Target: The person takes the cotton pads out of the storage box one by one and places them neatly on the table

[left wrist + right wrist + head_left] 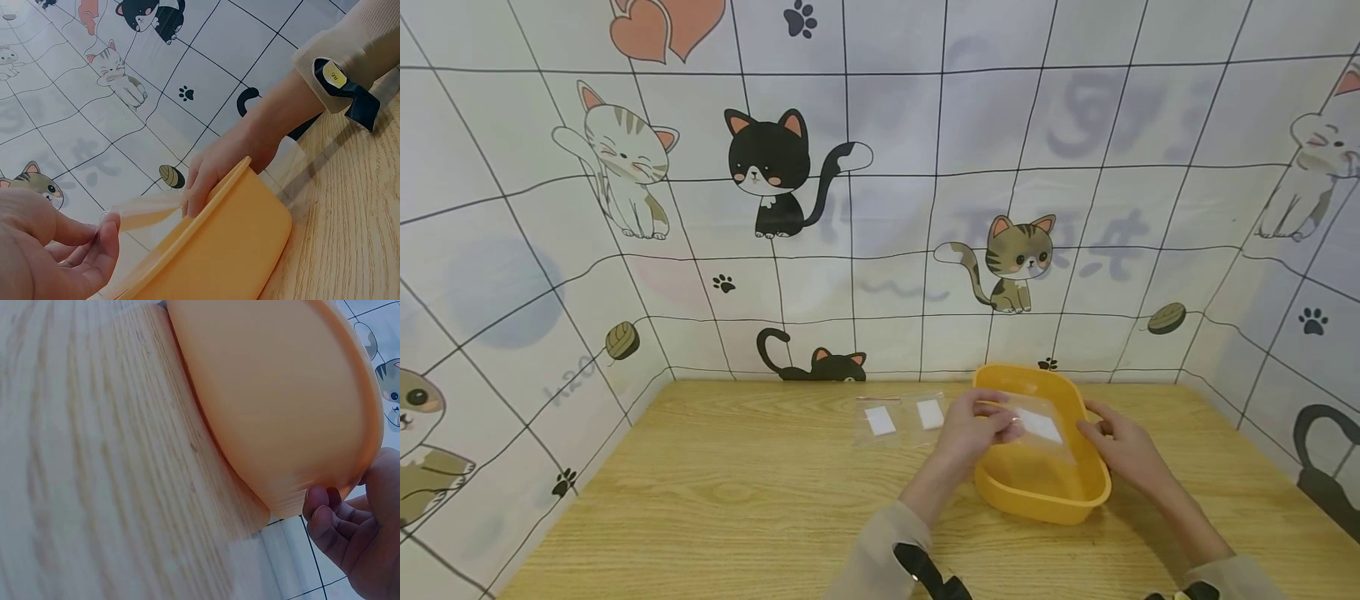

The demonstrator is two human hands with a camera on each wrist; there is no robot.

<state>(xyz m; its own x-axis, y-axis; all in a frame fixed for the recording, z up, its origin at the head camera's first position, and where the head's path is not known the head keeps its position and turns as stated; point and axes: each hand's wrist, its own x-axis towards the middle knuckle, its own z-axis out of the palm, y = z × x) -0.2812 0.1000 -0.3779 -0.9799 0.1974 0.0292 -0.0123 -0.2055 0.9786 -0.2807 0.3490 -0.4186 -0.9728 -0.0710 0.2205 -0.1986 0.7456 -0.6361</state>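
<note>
My left hand (966, 429) pinches a small clear plastic bag (1039, 425) by its edge, with a flat white piece inside. The bag hangs over the yellow plastic basin (1037, 510), overlapping its inside in the head view. At the basin's right rim, my right hand (1123, 446) grips the edge; in the right wrist view its curled fingers (322, 512) lie along the outer wall. From the left wrist view, the bag (150, 209) stretches between the left fingertips and the rim near the right hand.
Two similar clear bags, each with a white piece, lie on the wooden table (737, 483) left of the basin: one farther left (880, 421), another bag (929, 414) beside my left hand. A cat-print sheet (895, 208) rises behind the table and along both sides.
</note>
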